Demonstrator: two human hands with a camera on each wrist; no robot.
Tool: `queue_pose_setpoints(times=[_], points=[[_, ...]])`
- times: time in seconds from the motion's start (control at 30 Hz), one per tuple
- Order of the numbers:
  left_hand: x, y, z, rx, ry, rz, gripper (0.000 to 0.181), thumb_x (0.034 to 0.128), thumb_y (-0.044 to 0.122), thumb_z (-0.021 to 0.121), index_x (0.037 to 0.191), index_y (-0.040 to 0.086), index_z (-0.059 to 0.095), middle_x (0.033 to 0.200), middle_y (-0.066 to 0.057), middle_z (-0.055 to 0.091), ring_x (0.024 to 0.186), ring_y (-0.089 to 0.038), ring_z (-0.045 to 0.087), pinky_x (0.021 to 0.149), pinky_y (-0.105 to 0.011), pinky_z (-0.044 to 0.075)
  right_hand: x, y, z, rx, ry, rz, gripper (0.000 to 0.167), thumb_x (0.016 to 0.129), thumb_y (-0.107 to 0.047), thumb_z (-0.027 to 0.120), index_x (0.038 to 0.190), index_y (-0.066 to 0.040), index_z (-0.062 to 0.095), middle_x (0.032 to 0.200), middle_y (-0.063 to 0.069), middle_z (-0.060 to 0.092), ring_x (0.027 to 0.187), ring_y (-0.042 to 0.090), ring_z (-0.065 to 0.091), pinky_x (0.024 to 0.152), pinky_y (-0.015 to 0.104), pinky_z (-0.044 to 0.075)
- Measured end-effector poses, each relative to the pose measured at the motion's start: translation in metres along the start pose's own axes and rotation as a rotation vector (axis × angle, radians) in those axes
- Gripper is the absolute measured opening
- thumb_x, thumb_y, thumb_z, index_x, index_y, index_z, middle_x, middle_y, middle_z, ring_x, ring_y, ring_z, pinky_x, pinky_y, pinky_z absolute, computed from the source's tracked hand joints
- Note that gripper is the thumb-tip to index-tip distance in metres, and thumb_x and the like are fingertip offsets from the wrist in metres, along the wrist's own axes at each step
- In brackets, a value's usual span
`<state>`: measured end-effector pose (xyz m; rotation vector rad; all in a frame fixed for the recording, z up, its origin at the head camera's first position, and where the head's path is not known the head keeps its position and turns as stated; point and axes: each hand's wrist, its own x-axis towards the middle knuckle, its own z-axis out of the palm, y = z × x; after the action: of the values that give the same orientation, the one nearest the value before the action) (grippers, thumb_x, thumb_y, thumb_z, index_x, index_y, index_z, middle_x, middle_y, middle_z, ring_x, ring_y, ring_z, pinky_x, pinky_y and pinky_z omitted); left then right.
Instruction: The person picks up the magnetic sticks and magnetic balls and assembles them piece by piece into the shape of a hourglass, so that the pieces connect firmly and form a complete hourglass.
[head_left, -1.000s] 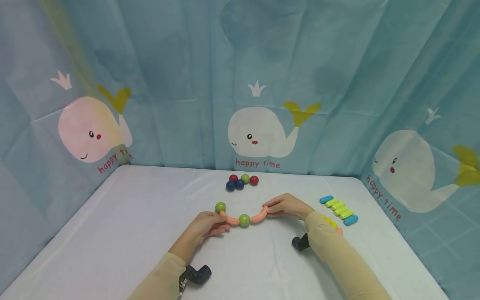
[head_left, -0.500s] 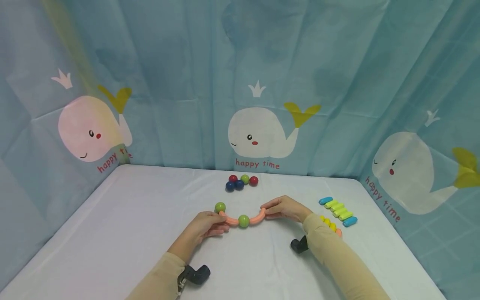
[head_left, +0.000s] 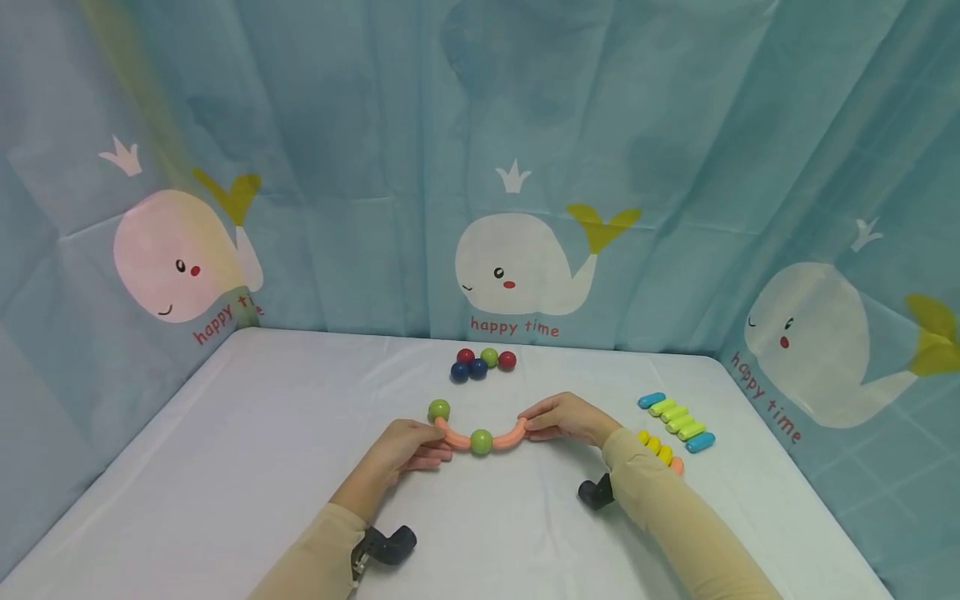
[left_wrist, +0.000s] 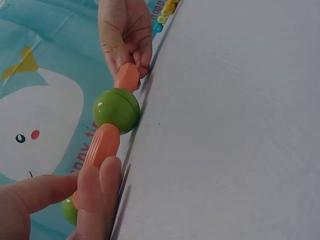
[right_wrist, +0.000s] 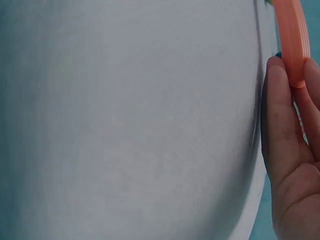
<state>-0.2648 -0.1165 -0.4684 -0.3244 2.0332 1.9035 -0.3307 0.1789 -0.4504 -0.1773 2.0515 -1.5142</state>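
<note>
Two curved orange rods are joined by a green ball [head_left: 482, 442] into an arc between my hands. My left hand [head_left: 405, 447] pinches the left orange rod [left_wrist: 103, 145], whose far end carries another green ball [head_left: 438, 410]. With thumb and fingers, my right hand [head_left: 570, 417] pinches the free end of the right orange rod [right_wrist: 292, 42]. In the left wrist view, the joining green ball [left_wrist: 116, 110] sits between the two rods, and my left fingers partly cover the end ball.
At the back of the white table [head_left: 315, 400] lie red, blue and green balls [head_left: 478, 368]. Blue and lime rods [head_left: 677, 419] form a row on the right. Yellow pieces [head_left: 660, 448] and an orange one lie partly behind my right sleeve. A whale-print curtain [head_left: 360, 250] surrounds the table.
Both hands and the joined arc have shifted slightly to the left. My right hand has come a little nearer the left one. Both grips look the same.
</note>
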Motion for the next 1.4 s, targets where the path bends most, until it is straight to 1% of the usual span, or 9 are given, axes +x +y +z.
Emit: queue_pose_setpoints(times=[0.17,0.27,0.5,0.63,0.77,0.93,1.13,1.27,1.4], points=[[0.001,0.001,-0.005,0.017,0.039,0.031,0.030,0.0954,0.013,0.062,0.118,-0.006,0.059,0.090,-0.011,0.075,0.070,-0.011,0.072,0.065,-0.024,0.061,-0.001,-0.003,0.005,0.011,-0.009,-0.005,0.031,0.091,-0.003,0.068,0.119,0.009,0.067,0.111,0.015,0.073,0.093,0.014,0.073,0.088,0.032,0.059],[0.002,0.002,-0.009,0.018,0.042,0.052,0.034,0.0951,0.012,0.063,0.123,-0.007,0.056,0.093,-0.012,0.075,0.072,-0.011,0.072,0.066,-0.025,0.061,0.000,-0.003,0.008,0.026,-0.015,-0.013,0.031,0.091,-0.001,0.067,0.120,0.010,0.066,0.111,0.016,0.073,0.092,0.013,0.073,0.088,0.033,0.059],[0.003,0.002,-0.018,0.006,0.043,0.047,0.039,0.0950,0.012,0.064,0.128,-0.007,0.055,0.095,-0.012,0.075,0.072,-0.009,0.072,0.066,-0.023,0.060,-0.001,-0.004,0.017,0.031,-0.027,-0.020,0.031,0.090,-0.001,0.069,0.118,0.010,0.067,0.110,0.015,0.073,0.091,0.014,0.073,0.087,0.033,0.060],[0.002,0.005,-0.021,-0.007,0.046,0.056,0.042,0.0939,0.011,0.065,0.130,-0.007,0.053,0.094,-0.011,0.075,0.072,-0.010,0.072,0.066,-0.023,0.061,-0.001,-0.005,0.023,0.028,-0.039,-0.010,0.029,0.089,-0.002,0.069,0.117,0.010,0.068,0.108,0.016,0.074,0.091,0.016,0.073,0.086,0.034,0.060],[0.002,0.006,-0.022,-0.018,0.054,0.059,0.043,0.0935,0.011,0.066,0.132,-0.005,0.053,0.088,-0.007,0.075,0.072,-0.009,0.072,0.066,-0.022,0.060,-0.001,-0.008,0.029,0.008,-0.040,0.011,0.027,0.089,-0.003,0.071,0.114,0.007,0.070,0.106,0.014,0.075,0.091,0.016,0.074,0.086,0.033,0.060],[0.003,0.005,-0.019,-0.018,0.052,0.058,0.047,0.0928,0.011,0.067,0.133,-0.006,0.049,0.084,-0.006,0.075,0.069,-0.009,0.072,0.063,-0.021,0.059,0.000,-0.008,0.033,0.001,-0.031,0.027,0.025,0.088,-0.003,0.071,0.112,0.005,0.072,0.106,0.013,0.075,0.091,0.016,0.074,0.085,0.032,0.061],[0.000,0.004,-0.011,0.018,0.040,0.061,0.059,0.0901,0.012,0.071,0.137,-0.009,0.041,0.087,-0.012,0.075,0.070,-0.013,0.073,0.064,-0.025,0.061,-0.001,-0.008,0.036,0.012,-0.035,0.039,0.025,0.089,-0.004,0.071,0.113,0.004,0.071,0.106,0.015,0.075,0.091,0.017,0.074,0.085,0.033,0.060],[-0.002,0.004,-0.007,0.031,0.052,0.066,0.065,0.0882,0.013,0.073,0.138,-0.010,0.038,0.090,-0.016,0.074,0.070,-0.014,0.073,0.065,-0.026,0.061,-0.002,-0.010,0.038,0.017,-0.029,0.051,0.025,0.089,-0.004,0.071,0.112,0.004,0.072,0.106,0.014,0.075,0.090,0.017,0.074,0.084,0.033,0.060],[-0.001,0.004,-0.005,0.037,0.066,0.059,0.068,0.0859,0.012,0.076,0.139,-0.010,0.038,0.089,-0.015,0.074,0.071,-0.014,0.073,0.065,-0.027,0.061,-0.003,-0.011,0.040,0.010,-0.028,0.055,0.025,0.088,-0.005,0.072,0.112,0.003,0.072,0.105,0.013,0.075,0.090,0.016,0.074,0.084,0.032,0.061]])
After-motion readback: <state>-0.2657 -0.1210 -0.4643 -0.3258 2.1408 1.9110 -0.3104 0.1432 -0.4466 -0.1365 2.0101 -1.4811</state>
